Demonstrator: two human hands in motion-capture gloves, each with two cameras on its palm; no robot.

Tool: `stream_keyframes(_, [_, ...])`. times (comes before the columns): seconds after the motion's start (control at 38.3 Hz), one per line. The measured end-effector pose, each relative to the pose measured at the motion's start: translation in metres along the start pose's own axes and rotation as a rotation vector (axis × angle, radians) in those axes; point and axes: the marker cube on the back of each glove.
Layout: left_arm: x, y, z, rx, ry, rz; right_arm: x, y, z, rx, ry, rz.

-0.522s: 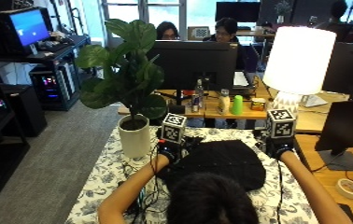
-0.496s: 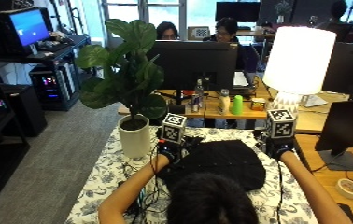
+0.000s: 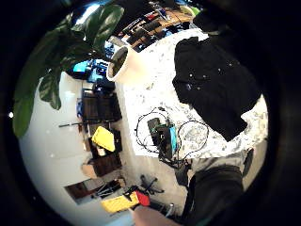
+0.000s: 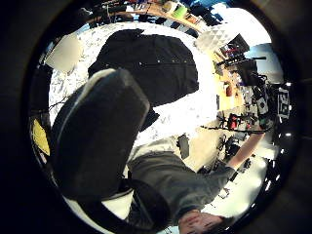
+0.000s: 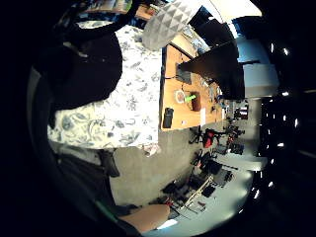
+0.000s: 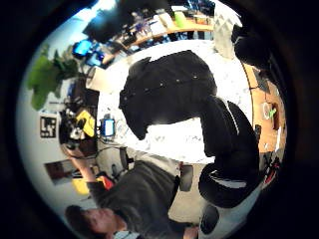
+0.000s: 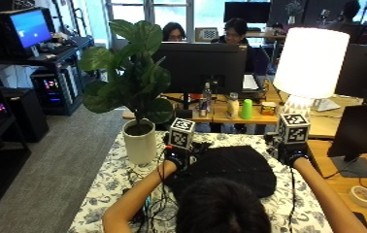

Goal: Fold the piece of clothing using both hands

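Left grip point(image 7: 175, 158) unclear | right grip point(image 7: 294, 156) unclear | black garment point(image 7: 235, 167) flat between them

Both forearms reach forward, the left hand point(image 7: 175, 158) and right hand point(image 7: 294, 155) held well apart.

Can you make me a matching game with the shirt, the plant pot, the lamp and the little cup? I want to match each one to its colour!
Things:
1. shirt
2. plant pot
3. lamp
4. cup

Colours or looks:
A. green
B. black
C. glowing white shade
D. plain white, with big leaves growing from it

Pairs: 1-B, 2-D, 3-C, 4-A
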Motion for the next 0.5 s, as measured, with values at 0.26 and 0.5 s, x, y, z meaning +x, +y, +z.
stream_keyframes(0.26, [0.019,0.002,0.029,-0.047,0.008,0.054,0.012,-0.036,0.047,-0.048,0.007,0.009])
stream_keyframes(0.5, [0.079,0.017,0.124,-0.225,0.069,0.268,0.012,-0.046,0.083,-0.108,0.013,0.009])
